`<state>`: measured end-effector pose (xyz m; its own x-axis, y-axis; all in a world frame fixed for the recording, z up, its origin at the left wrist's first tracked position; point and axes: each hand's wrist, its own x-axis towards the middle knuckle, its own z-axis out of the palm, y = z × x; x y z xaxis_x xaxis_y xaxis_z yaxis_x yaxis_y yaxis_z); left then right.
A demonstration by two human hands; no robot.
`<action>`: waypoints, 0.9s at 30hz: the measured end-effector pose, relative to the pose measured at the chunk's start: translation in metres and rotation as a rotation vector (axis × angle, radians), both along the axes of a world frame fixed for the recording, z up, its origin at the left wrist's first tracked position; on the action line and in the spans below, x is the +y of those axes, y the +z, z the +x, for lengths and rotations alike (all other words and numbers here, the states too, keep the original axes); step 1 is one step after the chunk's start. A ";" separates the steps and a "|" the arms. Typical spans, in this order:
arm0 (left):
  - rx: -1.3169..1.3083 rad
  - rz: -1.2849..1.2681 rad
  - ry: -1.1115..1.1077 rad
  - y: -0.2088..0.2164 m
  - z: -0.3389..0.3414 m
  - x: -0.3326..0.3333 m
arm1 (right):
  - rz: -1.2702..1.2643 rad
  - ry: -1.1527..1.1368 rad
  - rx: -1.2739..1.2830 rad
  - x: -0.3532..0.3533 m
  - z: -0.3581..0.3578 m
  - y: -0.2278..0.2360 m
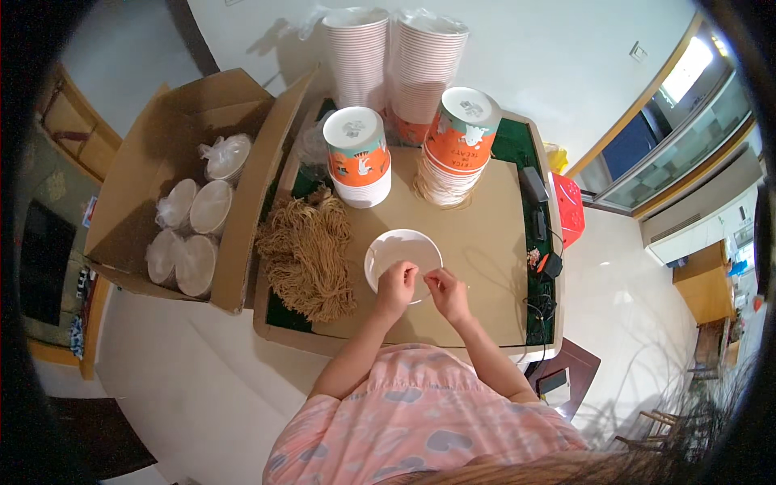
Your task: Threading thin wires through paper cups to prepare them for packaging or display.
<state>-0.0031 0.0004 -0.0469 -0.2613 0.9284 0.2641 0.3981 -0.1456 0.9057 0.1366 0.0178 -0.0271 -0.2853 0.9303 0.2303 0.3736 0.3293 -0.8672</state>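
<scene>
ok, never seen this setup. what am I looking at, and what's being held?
No robot: these are a person's bare left hand and right hand, seen from above by a head-worn fisheye camera, so edges bend. Fingertips nearly meet over an open white cup; anything pinched there is too small to identify. On the table: tan string at left, two upside-down stacks of orange-patterned cups, taller stacks behind. Left, a cardboard box holds bagged cups.

Head-worn fisheye camera is looking down and forward over the wearer's chest, framing the table close below, floor farther off.
</scene>
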 end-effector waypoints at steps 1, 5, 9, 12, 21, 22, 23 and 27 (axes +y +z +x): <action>0.236 0.222 0.099 -0.002 0.002 0.001 | 0.006 0.014 0.007 0.000 -0.001 -0.001; 0.303 0.164 0.111 0.004 0.007 -0.001 | -0.010 0.017 0.002 0.001 0.000 -0.003; 0.146 0.115 0.076 0.009 0.003 -0.002 | -0.044 -0.013 0.012 0.001 -0.002 0.004; 0.030 0.087 -0.002 0.025 0.004 -0.004 | -0.113 -0.018 -0.007 0.001 -0.001 0.016; 0.037 -0.010 -0.226 0.066 -0.003 -0.012 | 0.132 0.125 0.032 0.006 0.017 0.032; 0.015 0.040 -0.234 0.071 -0.001 -0.013 | 0.173 0.136 0.076 0.004 0.018 0.033; 0.015 0.044 -0.230 0.072 -0.001 -0.013 | 0.177 0.139 0.075 0.004 0.019 0.032; -0.086 -0.019 -0.226 0.090 -0.002 -0.015 | 0.171 0.092 0.047 0.008 0.030 0.014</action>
